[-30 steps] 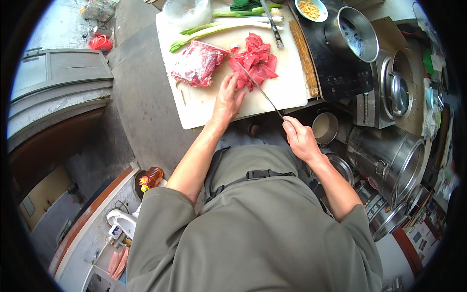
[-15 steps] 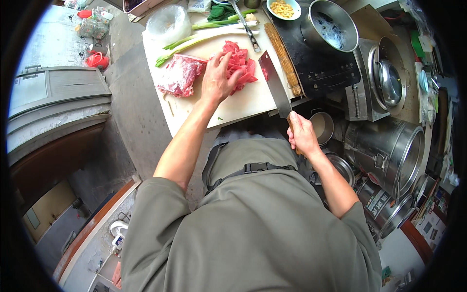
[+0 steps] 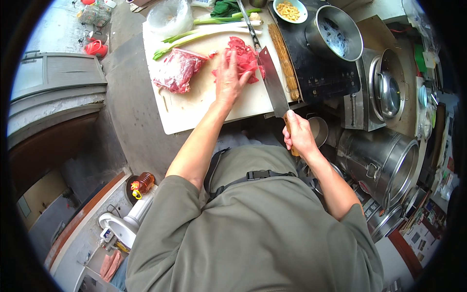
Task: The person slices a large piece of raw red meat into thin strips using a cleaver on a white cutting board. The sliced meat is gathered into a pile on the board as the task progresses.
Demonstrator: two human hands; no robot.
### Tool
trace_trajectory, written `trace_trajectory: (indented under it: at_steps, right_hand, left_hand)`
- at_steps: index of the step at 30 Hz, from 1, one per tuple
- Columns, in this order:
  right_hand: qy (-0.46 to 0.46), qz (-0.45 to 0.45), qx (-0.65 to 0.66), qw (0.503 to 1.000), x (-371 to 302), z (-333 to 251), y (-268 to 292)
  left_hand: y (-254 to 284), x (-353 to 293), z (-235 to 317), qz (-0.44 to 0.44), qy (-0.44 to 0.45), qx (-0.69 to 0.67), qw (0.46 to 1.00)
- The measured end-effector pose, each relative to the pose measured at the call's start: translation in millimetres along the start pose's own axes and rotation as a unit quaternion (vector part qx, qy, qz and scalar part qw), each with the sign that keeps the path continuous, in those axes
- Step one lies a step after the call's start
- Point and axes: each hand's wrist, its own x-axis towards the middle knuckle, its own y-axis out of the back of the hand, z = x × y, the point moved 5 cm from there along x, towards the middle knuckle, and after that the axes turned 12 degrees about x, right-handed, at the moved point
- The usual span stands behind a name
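My left hand (image 3: 230, 82) lies with its fingers spread on a heap of sliced red meat (image 3: 242, 57) on the white cutting board (image 3: 194, 114). In my right hand (image 3: 299, 134) is a cleaver (image 3: 275, 85), gripped by its wooden handle. Its wide blade slants up and left, its far part beside the right edge of the sliced meat. A large chunk of raw meat (image 3: 179, 70) with pale fat sits on the board left of my left hand. Behind the meat lie long green onions (image 3: 204, 34).
A clear plastic bowl (image 3: 169, 19) stands at the board's back left. A metal rod (image 3: 250, 24) lies behind the sliced meat. To the right are a bundle of brown sticks (image 3: 283, 63), a black cooktop (image 3: 316, 73), a bowl of yellow pieces (image 3: 289, 10) and a steel pot (image 3: 337, 35).
My left hand has moved right and flattened over the near side of the sliced meat. The cleaver's blade is now closer to the heap. The view has shifted slightly.
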Motion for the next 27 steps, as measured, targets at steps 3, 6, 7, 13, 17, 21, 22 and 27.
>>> trace_trajectory:
  at_steps: [3, 6, 7, 13, 17, 21, 22, 27]
  right_hand:
    - [-0.003, -0.012, 0.029, 0.999, -6.6, -4.8, -5.7]
    - [-0.016, -0.027, 0.053, 0.998, -8.4, -7.3, -12.7]
    - [-0.015, -0.033, 0.059, 0.998, -7.1, -7.5, -15.5]
    - [-0.023, -0.031, 0.087, 0.995, 1.0, -9.9, -16.2]
    - [-0.034, -0.030, 0.116, 0.992, -0.2, -14.0, -15.7]
    - [-0.017, -0.047, 0.098, 0.994, -6.9, -22.3, -13.2]
    - [-0.011, -0.042, 0.091, 0.995, -8.1, -21.1, -10.3]
    - [0.038, -0.021, 0.048, 0.998, -13.0, -18.3, 5.2]
  left_hand:
    - [18.6, -9.7, -11.9, 0.016, 0.048, 0.011, 0.999]
    - [19.9, -14.1, -15.9, 0.028, 0.059, -0.046, 0.997]
    - [18.1, -11.3, -16.5, 0.031, 0.059, -0.069, 0.995]
    - [38.4, 12.9, 22.6, 0.112, -0.007, -0.076, 0.991]
    - [32.2, 8.4, 49.2, 0.056, -0.160, -0.038, 0.985]
    - [31.9, 22.5, 25.1, 0.072, -0.127, 0.026, 0.989]
    - [34.1, 20.9, 20.9, 0.052, -0.137, 0.020, 0.989]
    - [87.6, 19.9, -33.1, 0.055, 0.005, 0.051, 0.997]
